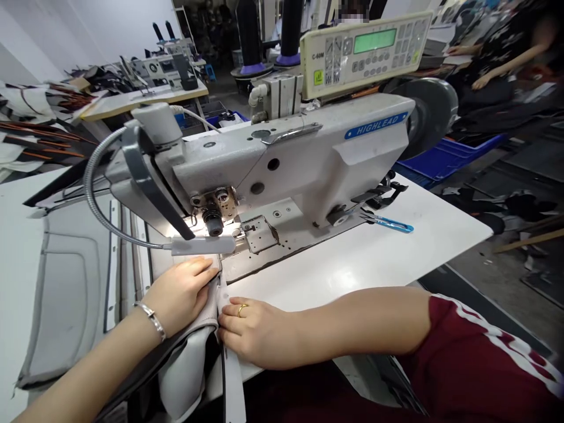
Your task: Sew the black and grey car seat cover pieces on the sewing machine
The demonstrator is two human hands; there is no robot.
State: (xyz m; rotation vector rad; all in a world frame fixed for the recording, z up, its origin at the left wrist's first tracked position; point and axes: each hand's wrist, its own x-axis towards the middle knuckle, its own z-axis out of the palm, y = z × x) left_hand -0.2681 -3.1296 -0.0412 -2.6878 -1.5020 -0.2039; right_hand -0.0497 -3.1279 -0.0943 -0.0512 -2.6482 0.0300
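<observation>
A pale grey padded panel (183, 376) is being folded up between both hands, on the white sewing table (352, 264) just in front of the needle area (215, 214). A white perforated strip (232, 382) is being held along its edge, trailing down past the table's front. The left hand (178, 294) is being pressed open and flat over the top of the fold, unclenched, with a silver bangle (150, 320) on its wrist. The right hand (258, 332) is being curved against the strip, with a gold ring (242, 309) on one finger; whether the strip is being firmly grasped or only steadied cannot be told.

The step in hand is judged to be the positioning of the folded edge by hand at the machine, and no stitching can be seen. How close the edge lies to the needle cannot be told, as the view is being partly blocked by a gooseneck lamp (202, 245).

Above the hands, the head of a Highlead sewing machine (291, 164) is being lit by that lamp. Blue-handled thread snips (388, 222) are lying on the table to the right. Further off, a seated co-worker's hand (482, 82) is being held at a neighbouring station.
</observation>
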